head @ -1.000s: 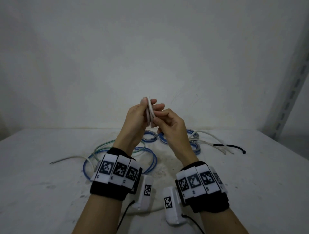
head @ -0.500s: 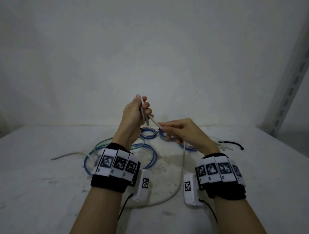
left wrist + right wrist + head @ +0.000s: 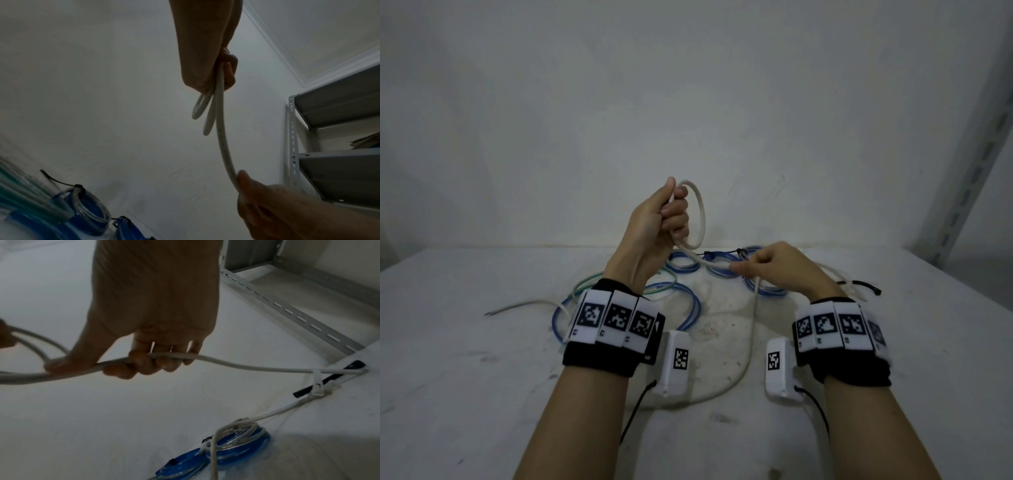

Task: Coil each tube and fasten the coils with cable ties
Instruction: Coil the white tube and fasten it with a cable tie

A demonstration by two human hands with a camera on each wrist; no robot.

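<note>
A white tube (image 3: 702, 219) is raised above the table in a small coil, gripped by my left hand (image 3: 667, 216), whose fingers curl round the loops (image 3: 202, 112). From the coil the tube runs down to my right hand (image 3: 760, 267), which pinches it between thumb and curled fingers (image 3: 144, 365). Past that hand the tube (image 3: 751, 342) drops to the table and curves back under my wrists. Small blue coils (image 3: 683, 265) tied with black cable ties (image 3: 79, 188) lie behind the hands. A loose black cable tie (image 3: 859, 285) lies at the right.
Loose blue (image 3: 688, 301), green (image 3: 585, 287) and white (image 3: 524, 305) tubes sprawl on the white table (image 3: 465, 359) left of my left wrist. A metal shelf rack (image 3: 329, 129) stands at the right. A wall closes the table's far edge.
My right hand slid down and to the right along the white tube, away from my left hand. The loop held by my left hand has widened into a round coil.
</note>
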